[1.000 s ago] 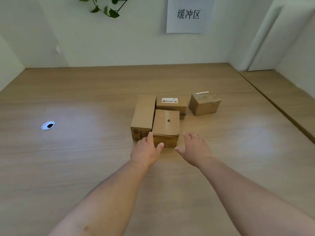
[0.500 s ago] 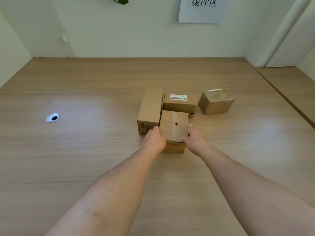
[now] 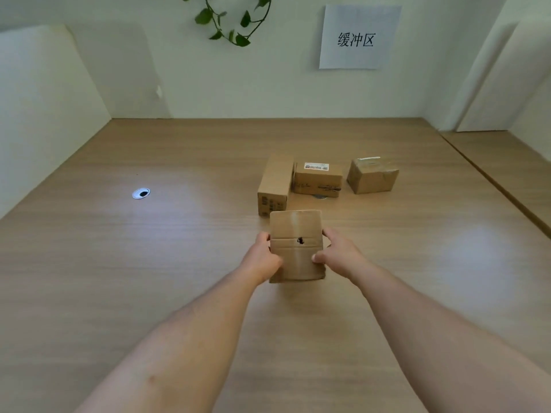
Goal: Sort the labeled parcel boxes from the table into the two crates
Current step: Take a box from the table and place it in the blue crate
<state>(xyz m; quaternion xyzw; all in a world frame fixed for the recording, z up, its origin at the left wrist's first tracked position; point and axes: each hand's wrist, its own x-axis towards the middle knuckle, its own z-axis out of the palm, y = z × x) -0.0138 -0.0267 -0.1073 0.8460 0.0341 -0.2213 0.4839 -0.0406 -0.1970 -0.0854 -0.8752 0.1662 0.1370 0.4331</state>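
Note:
A small brown cardboard box [image 3: 296, 231] with a taped seam and a small dark hole is lifted above the wooden table [image 3: 149, 263]. My left hand [image 3: 262, 259] grips its left side and my right hand [image 3: 338, 253] grips its right side, thumb on the front face. Behind it, three more boxes rest on the table: a long narrow box [image 3: 275, 184], a box with a white label [image 3: 317, 180] on top, and a taped box [image 3: 372, 175] farther right. No crate is in view.
A round cable grommet [image 3: 141, 193] sits in the table at the left. White walls close the back and left sides. A paper sign [image 3: 359, 37] and a hanging vine [image 3: 231, 22] are on the back wall. A second desk surface [image 3: 518, 174] adjoins at the right.
Both hands closed on the sides of the nearest box, then lifted it off the table and drew it toward me, away from the other boxes. The camera tilted up.

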